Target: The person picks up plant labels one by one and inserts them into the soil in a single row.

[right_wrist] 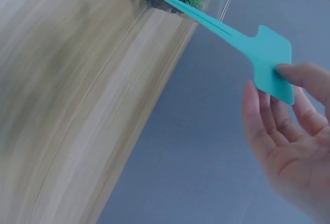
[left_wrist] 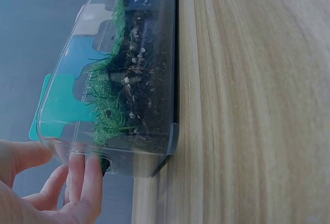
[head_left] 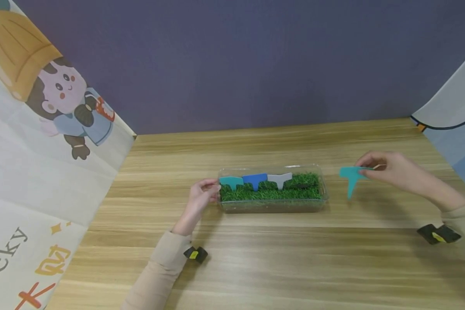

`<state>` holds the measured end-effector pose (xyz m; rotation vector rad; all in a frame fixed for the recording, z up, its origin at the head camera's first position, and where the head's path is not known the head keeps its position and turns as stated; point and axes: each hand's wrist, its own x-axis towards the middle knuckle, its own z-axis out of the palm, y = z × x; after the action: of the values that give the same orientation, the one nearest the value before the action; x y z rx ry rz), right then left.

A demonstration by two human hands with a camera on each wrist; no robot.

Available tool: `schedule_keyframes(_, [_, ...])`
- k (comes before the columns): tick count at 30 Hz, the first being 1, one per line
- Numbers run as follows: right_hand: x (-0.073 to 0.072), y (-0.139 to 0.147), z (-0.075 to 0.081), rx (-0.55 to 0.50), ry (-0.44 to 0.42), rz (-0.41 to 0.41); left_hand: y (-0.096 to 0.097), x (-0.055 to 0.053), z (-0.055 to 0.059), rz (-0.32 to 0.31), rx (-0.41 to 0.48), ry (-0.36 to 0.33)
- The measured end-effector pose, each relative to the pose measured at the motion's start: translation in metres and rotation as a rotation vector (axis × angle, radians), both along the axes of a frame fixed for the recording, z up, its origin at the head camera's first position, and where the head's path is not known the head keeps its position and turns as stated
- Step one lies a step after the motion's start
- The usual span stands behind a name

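A clear plastic box (head_left: 271,207) holds dark soil and green grass. Three T-shaped plant labels stand in a row in it: a teal label (head_left: 229,181), a blue label (head_left: 254,179) and a white label (head_left: 280,178). At the box's left end, my left hand (head_left: 201,196) rests its fingers against the outer wall, close to the teal label. To the right of the box, my right hand (head_left: 393,170) pinches another teal plant label (right_wrist: 270,64) by its wide head. Its pointed stem tilts downward in the head view, apart from the box.
The box stands on a wood-grain table (head_left: 255,258). A dark blue-grey panel (head_left: 255,64) rises behind the table. Printed cloth (head_left: 31,172) with a cartoon figure hangs at the left, and another printed cloth (head_left: 457,99) at the right.
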<state>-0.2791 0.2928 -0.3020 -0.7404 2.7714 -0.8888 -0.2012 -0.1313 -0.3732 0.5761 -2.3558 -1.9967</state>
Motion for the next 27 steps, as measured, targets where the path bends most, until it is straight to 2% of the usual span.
schedule_keyframes(8, [0.002, -0.007, 0.002, -0.098, 0.099, -0.015, 0.0, 0.0, 0.0, -0.005, -0.005, -0.001])
schedule_keyframes(13, [0.005, -0.013, 0.005, -0.138, 0.138, -0.077, 0.0, 0.0, 0.0, -0.003, -0.001, 0.0])
schedule_keyframes(20, [0.008, -0.023, 0.011, -0.142, 0.126, -0.148, -0.001, -0.001, -0.001, -0.003, 0.003, -0.006])
schedule_keyframes(27, [0.009, -0.033, 0.01, -0.193, 0.107, -0.158, -0.001, -0.001, -0.001, -0.001, -0.003, -0.012])
